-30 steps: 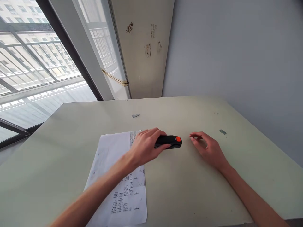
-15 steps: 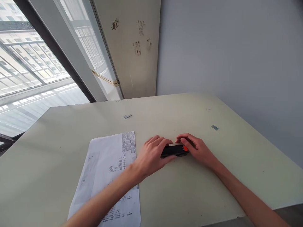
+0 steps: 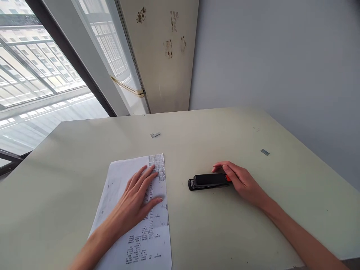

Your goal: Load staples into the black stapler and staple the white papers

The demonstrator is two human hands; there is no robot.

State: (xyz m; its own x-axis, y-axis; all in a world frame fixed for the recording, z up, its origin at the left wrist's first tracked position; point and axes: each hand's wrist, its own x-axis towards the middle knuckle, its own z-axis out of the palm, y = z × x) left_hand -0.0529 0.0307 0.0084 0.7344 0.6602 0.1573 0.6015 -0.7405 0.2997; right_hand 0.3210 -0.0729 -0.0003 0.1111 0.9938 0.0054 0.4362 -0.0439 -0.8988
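Note:
A black stapler (image 3: 210, 180) with a red rear end lies on the table, its nose pointing left. My right hand (image 3: 239, 180) is closed around the red end, thumb on the near side and fingers curled beyond it; the fingertips are partly hidden. Left of the stapler lies white printed paper (image 3: 126, 170), with dense text along its right side. Flat on this paper rests my left hand (image 3: 137, 197), open with its fingers spread, covering part of the print.
Short grey staple strips (image 3: 155, 135) lie on the table (image 3: 197, 146) toward the back, and another grey strip (image 3: 264, 152) sits at the right. A grey wall (image 3: 267, 56) borders the far right side. At left is a window (image 3: 36, 67).
My left hand has left the stapler and moved left onto the paper. My right hand has closed on the stapler's red end. The view has shifted slightly.

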